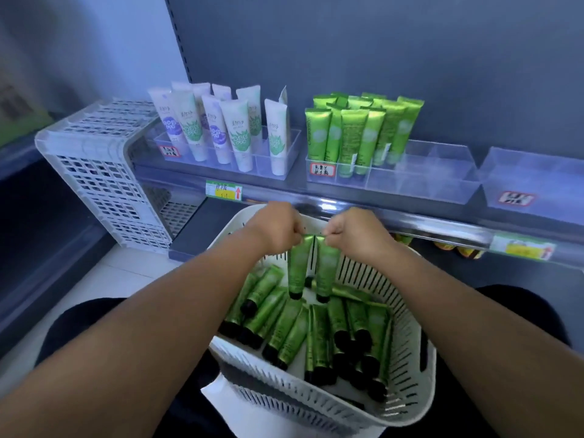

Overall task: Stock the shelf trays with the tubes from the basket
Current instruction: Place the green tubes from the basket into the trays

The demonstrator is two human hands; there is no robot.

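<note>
A white slotted basket point(407, 358) sits on my lap, holding several green tubes point(284, 330) with black caps. My left hand point(275, 226) pinches the crimped end of one green tube point(298, 267), which hangs cap down above the basket. My right hand point(357, 230) pinches a second green tube point(327, 273) the same way, right beside the first. On the shelf, a clear tray point(442, 181) has several green tubes point(363, 134) standing in its left compartments; its right compartments are bare.
A clear tray point(281, 165) of white tubes point(218, 124) stands to the left on the shelf. Another clear tray point(534, 184) sits at the far right. An upturned white crate point(98, 172) leans at the shelf's left end. Price labels point(222, 191) line the shelf edge.
</note>
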